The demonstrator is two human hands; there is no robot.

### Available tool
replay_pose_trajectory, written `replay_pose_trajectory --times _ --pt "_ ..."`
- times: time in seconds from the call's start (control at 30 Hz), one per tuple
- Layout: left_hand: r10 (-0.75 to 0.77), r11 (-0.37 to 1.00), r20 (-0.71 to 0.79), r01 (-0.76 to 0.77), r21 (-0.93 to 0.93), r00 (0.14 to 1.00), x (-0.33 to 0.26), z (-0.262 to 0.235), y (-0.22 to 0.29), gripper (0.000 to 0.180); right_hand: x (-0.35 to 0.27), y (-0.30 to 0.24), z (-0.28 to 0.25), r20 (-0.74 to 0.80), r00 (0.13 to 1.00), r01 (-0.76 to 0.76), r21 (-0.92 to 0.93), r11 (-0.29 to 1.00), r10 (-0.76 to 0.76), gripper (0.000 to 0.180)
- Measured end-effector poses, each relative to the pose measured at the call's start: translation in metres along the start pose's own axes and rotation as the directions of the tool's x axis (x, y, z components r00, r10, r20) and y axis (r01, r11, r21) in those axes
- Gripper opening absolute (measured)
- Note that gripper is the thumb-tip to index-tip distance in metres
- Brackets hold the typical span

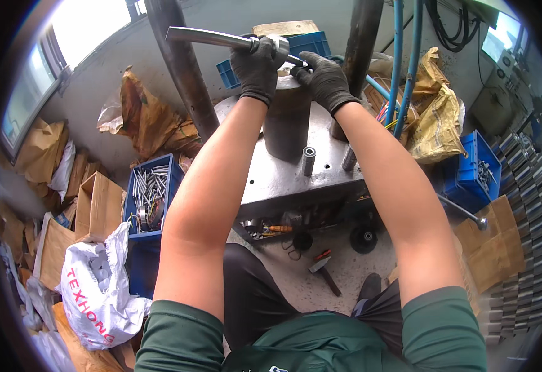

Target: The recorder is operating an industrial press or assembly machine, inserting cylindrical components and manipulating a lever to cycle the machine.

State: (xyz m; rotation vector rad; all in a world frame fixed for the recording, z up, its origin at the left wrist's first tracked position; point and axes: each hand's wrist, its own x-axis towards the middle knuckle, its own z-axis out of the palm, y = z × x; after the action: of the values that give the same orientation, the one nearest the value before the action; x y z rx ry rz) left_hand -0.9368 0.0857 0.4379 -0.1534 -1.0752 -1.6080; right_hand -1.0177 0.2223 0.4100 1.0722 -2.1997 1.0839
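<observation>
Left hand (256, 67) grip closed round metal lever handle (212, 38) for leverage; right hand (324, 78) fingertips steady a small part atop steel cylinder (288, 121), grip narrow.

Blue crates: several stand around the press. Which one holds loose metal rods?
The blue crate on the person's left, beside the cardboard boxes. The one behind the hands and the one on the right show no such rods.
</observation>
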Motion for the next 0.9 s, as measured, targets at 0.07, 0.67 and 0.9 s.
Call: replay_pose_trajectory --times 0.07,0.67,0.9 --pt "0.019 0.999 -0.020 -0.018 0.040 1.000 0.001 0.003 -0.001 0.016 0.002 -0.003 -0.004 0.038 0.999 0.003 -0.025 1.000 -0.002 0.053" --pt "-0.067 0.609 0.279 -0.182 0.772 0.958 0.037 0.040 0.027 0.033 -0.211 0.036 -0.352 0.755 0.656 0.494 -0.421 0.760 -0.008 0.014" --pt "-0.017 0.749 0.200 -0.121 0.651 0.980 0.038 0.033 0.001 0.032 -0.260 0.049 -0.357 0.233 0.972 0.117 -0.324 0.939 -0.040 0.013"
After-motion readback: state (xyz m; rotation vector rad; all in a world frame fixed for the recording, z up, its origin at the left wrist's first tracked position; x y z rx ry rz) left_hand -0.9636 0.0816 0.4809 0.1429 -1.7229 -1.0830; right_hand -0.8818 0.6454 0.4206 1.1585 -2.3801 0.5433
